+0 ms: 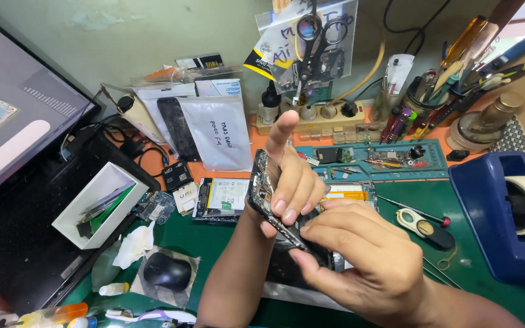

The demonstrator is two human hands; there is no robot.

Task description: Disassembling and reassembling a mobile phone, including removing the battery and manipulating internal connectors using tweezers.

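Observation:
My left hand (291,176) grips an opened phone body (261,193) tilted on edge above the green mat (481,209), index finger pointing up, other fingers wrapped over its top. My right hand (360,255) comes from the lower right and its fingertips pinch the phone's lower edge near the dark inner frame. Behind the hands lies a second opened phone with a white battery (227,195). Part of a yellowish flex piece (346,194) shows just past my fingers.
A monitor (13,115) stands left, a white box of parts (92,209) and a black mouse (166,271) below it. A blue tape dispenser (505,212) sits right. Scissors (314,36) hang on the wall; tool cups (432,91), a teal tray (384,159) and a screwdriver (411,209) are behind.

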